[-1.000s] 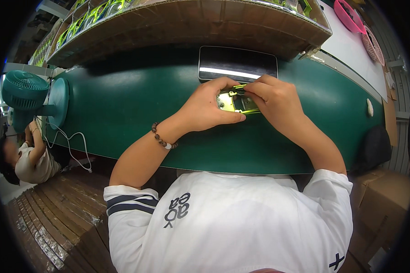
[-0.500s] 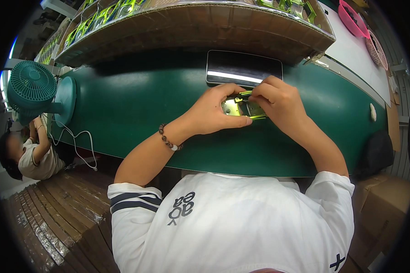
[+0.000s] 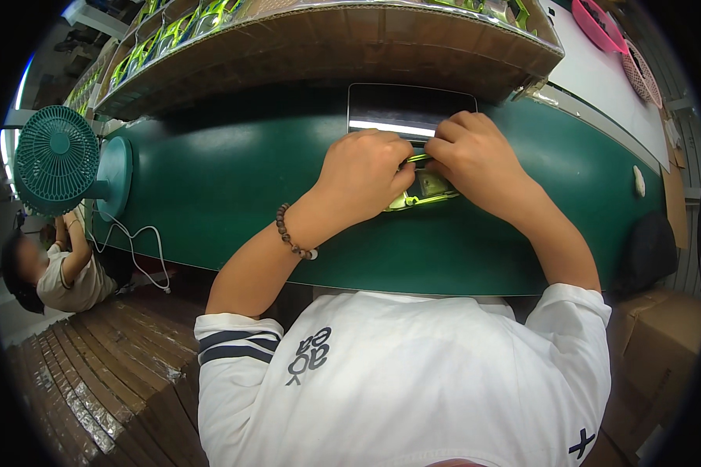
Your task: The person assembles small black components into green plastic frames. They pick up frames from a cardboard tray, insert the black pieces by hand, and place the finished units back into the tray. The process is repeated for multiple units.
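Note:
A pair of neon-green glasses (image 3: 432,187) with greyish lenses is held just above the green table, between my two hands. My left hand (image 3: 364,171) grips its left side, fingers bent over the upper edge and the thumb toward the middle. On the other side, my right hand (image 3: 473,159) pinches the upper edge close to the left fingertips. What the fingertips do there is partly hidden by the knuckles. Directly beyond my hands lies a dark, flat tablet-like device (image 3: 413,101) with a light streak reflected in it.
A long cardboard box (image 3: 327,47) of similar neon-green items spans the far side. A teal fan (image 3: 58,159) stands left, its white cable (image 3: 136,233) hanging over the edge. Another person (image 3: 70,268) sits beyond it. Pink baskets (image 3: 600,27) are at the far right.
My left hand has turned over the glasses, from holding them by thumb and fingers at the side to reaching the upper edge. The right hand has shifted slightly up; the glasses are tilted differently.

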The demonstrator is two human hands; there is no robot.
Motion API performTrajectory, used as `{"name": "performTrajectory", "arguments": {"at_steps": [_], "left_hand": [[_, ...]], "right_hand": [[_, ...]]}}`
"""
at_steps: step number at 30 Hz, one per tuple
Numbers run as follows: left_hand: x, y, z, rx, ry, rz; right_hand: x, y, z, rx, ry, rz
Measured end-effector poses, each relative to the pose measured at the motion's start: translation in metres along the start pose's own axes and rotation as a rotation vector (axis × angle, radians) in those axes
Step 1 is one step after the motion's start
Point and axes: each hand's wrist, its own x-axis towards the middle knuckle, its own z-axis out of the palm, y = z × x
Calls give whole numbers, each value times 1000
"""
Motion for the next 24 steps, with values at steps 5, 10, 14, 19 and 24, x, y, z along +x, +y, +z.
{"name": "performTrajectory", "arguments": {"at_steps": [5,10,14,19,24], "left_hand": [[2,5,3,144,-16,20],[6,5,13,157,22,48],[8,9,16,127,14,3],[7,11,12,87,99,-6],[13,12,14,184,-12,2]], "right_hand": [[1,0,3,103,-142,78],[7,-1,4,147,-211,128],[10,4,10,183,-294,139],[17,3,6,233,-257,121],[15,4,4,221,-256,192]]}}
